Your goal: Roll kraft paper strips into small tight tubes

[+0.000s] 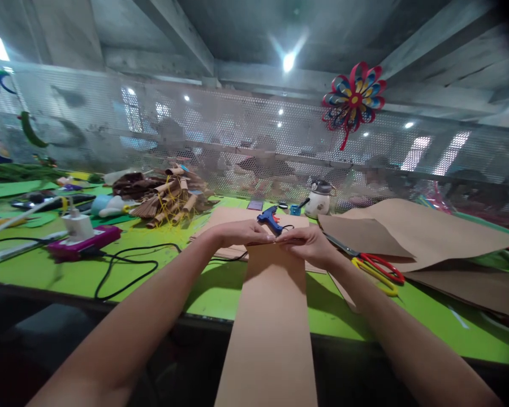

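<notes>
A long strip of brown kraft paper runs from both my hands down past the table's front edge toward me. My left hand pinches its far edge from the left. From the right, my right hand grips the same edge, the fingertips of both hands nearly meeting at the middle. The edge looks folded or rolled under my fingers, though they partly hide it. Just beyond my hands, a blue hot glue gun lies on a stack of brown paper sheets.
Scissors with red and yellow handles lie at right, near large brown sheets. On the left, a purple power strip trails a black cable. Rolled-paper pieces and a white jar stand behind. A paper flower hangs above.
</notes>
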